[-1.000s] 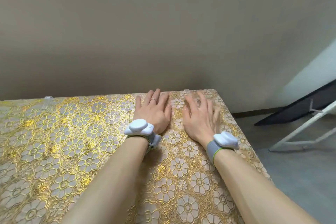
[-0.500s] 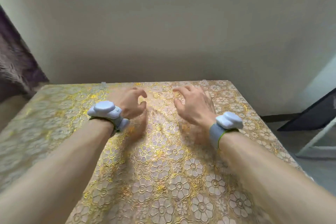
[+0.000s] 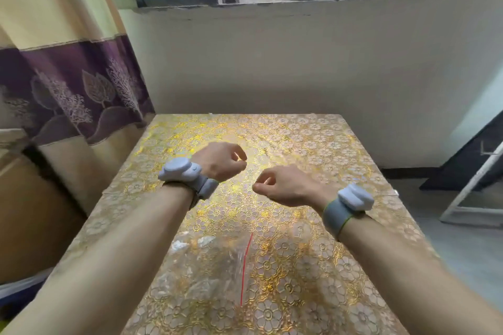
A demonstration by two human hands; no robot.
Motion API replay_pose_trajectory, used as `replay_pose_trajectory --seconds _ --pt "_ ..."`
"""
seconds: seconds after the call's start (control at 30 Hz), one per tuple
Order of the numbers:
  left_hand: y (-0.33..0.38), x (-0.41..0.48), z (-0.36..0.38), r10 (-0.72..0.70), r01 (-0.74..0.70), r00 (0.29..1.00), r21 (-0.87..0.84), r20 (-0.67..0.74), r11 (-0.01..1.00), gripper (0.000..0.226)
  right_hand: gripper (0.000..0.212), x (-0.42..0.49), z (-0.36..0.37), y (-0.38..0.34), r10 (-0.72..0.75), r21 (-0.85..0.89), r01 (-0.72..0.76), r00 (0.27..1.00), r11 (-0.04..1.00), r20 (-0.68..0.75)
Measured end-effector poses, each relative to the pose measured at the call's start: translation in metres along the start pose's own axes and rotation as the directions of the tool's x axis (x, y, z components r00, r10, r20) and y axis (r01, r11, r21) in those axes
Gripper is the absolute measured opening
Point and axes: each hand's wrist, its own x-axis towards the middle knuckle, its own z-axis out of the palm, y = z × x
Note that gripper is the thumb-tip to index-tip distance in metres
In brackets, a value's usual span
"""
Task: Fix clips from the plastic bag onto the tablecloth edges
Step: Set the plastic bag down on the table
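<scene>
One clear plastic bag (image 3: 217, 275) with a red seal line lies flat on the gold floral tablecloth (image 3: 313, 149), nearest, between the forearms; its pale contents are too blurred to count. Further on, the left hand (image 3: 217, 162) and right hand (image 3: 285, 185) hover, fingers curled in, nothing visible in either. One small clip (image 3: 210, 114) shows on the far edge.

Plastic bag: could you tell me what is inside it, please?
Inside the plastic bag a few pale, clear lumps show, too blurred to name. The tablecloth shows through it. The left forearm may hide its left edge.
</scene>
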Motion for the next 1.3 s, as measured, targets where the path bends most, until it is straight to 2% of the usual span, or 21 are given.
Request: replay_pose_trajectory --seconds 0.1,0.2,0.3,0.37,0.47,0.57,0.67,0.73,0.83,0.93,1.03,1.13,1.2,1.3 --pt "0.005 -0.053 0.004 0.014 -0.013 0.996 -0.015 0.086 1.000 0.034 0.050 -0.054 0.031 -0.016 -0.007 0.012 0.006 0.995 1.000 0.102" --pt "0.007 -0.097 0.016 0.025 -0.016 0.993 -0.078 0.118 0.997 0.033 0.066 -0.093 0.064 -0.024 0.010 0.057 -0.017 0.992 0.998 0.125" --pt "0.003 -0.136 0.032 0.019 -0.006 0.996 -0.140 0.091 0.990 0.039 0.084 -0.119 0.095 -0.030 0.071 0.037 -0.071 0.997 0.997 0.014" --pt "-0.002 -0.156 0.043 -0.022 0.028 0.999 -0.212 0.034 0.977 0.051 0.088 -0.126 0.109 -0.033 0.110 0.055 -0.105 0.991 0.993 -0.078" --pt "-0.006 -0.191 0.063 -0.082 0.061 0.996 -0.347 -0.046 0.936 0.066 0.082 -0.137 0.126 -0.037 0.157 0.176 -0.131 0.977 0.975 -0.143" --pt "-0.010 -0.219 0.087 -0.104 0.079 0.992 -0.282 -0.074 0.956 0.076 0.059 -0.140 0.139 -0.037 0.183 0.337 -0.107 0.962 0.935 -0.201" --pt "-0.016 -0.233 0.105 -0.053 0.044 0.995 -0.108 -0.081 0.993 0.086 0.042 -0.140 0.140 -0.036 0.234 0.557 -0.094 0.954 0.825 -0.186" --pt "-0.021 -0.235 0.114 -0.028 0.023 0.991 -0.042 -0.131 0.999 0.076 0.038 -0.142 0.134 -0.037 0.231 0.679 -0.078 0.963 0.730 -0.137" --pt "-0.025 -0.233 0.115 -0.030 -0.004 0.954 -0.114 -0.298 0.994 0.033 0.036 -0.146 0.117 -0.038 0.229 0.817 -0.028 0.965 0.575 -0.128" --pt "-0.020 -0.229 0.102 -0.077 -0.008 0.931 -0.232 -0.357 0.973 0.022 0.031 -0.150 0.093 -0.033 0.312 0.899 0.071 0.924 0.433 -0.223" --pt "-0.006 -0.222 0.088 -0.200 0.008 0.932 -0.534 -0.302 0.846 0.018 0.025 -0.156 0.078 -0.019 0.416 0.925 0.143 0.861 0.351 -0.291" --pt "0.010 -0.215 0.079 -0.278 0.023 0.943 -0.801 -0.181 0.598 0.018 0.033 -0.165 0.082 -0.001 0.393 0.898 0.111 0.871 0.425 -0.294" --pt "0.019 -0.215 0.073 -0.276 0.082 0.960 -0.894 -0.049 0.441 0.019 0.043 -0.171 0.090 0.005 0.333 0.888 0.076 0.910 0.453 -0.248" --pt "0.038 -0.212 0.074 -0.236 0.165 0.967 -0.948 0.100 0.271 0.019 0.037 -0.177 0.098 0.013 0.270 0.883 0.065 0.939 0.465 -0.212"
